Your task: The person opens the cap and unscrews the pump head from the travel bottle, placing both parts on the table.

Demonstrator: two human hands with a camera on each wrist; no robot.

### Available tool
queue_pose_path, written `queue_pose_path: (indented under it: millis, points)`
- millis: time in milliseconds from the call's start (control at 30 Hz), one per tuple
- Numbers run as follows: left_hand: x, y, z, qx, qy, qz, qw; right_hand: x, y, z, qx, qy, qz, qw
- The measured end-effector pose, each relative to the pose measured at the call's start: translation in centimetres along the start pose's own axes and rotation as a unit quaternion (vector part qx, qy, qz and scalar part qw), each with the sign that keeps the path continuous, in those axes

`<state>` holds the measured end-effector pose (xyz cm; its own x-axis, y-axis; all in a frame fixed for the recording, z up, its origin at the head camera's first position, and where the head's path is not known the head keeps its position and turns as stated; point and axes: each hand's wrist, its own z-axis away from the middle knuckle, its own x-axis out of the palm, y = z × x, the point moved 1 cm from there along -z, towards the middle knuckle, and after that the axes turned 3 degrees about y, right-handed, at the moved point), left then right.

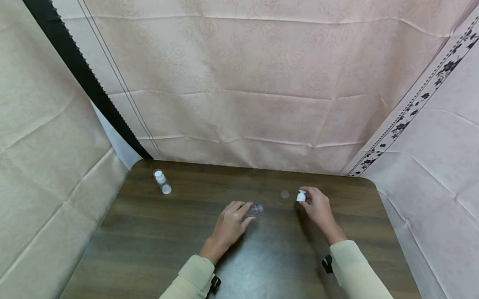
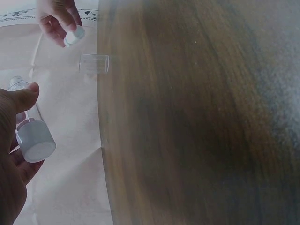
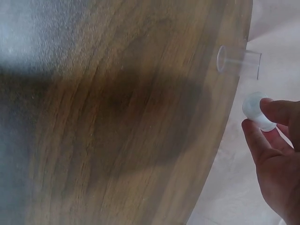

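My left hand (image 1: 230, 224) holds a small clear bottle (image 1: 254, 210), tilted, with its narrow neck pointing right. In the left wrist view the thumb lies across the bottle and its whitish base (image 2: 36, 143) faces the camera. Off to the right, my right hand (image 1: 319, 210) pinches a small white bottle top (image 1: 301, 196) between thumb and fingers, above the table. The same white top (image 3: 255, 108) shows in the right wrist view; its finer shape is blurred. Between the hands a clear cylindrical cap (image 1: 284, 195) stands on the table, touched by neither hand.
Toward the back left of the brown wooden table (image 1: 155, 254) stands another small clear bottle with a white top (image 1: 160, 176). Pale cloth hangings (image 1: 244, 76) enclose the table at the back and both sides. A dark band (image 1: 76, 57) runs down the left hanging.
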<state>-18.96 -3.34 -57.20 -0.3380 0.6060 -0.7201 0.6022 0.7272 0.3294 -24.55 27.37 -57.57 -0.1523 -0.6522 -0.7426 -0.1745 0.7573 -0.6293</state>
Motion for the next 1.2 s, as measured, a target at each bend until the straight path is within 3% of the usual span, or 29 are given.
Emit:
queue_pose_path:
  millis: [467, 1200]
  points:
    - [-0.1, -0.1, 0.0, 0.005, 0.010, 0.001, 0.9999, 0.4, 1.1, -1.4, 0.022, -0.073, 0.053, 0.996]
    - [0.3, -0.5, 0.1, 0.020, 0.022, -0.009, 0.9995, 1.2, 3.1, -2.2, 0.047, -0.124, 0.069, 0.989]
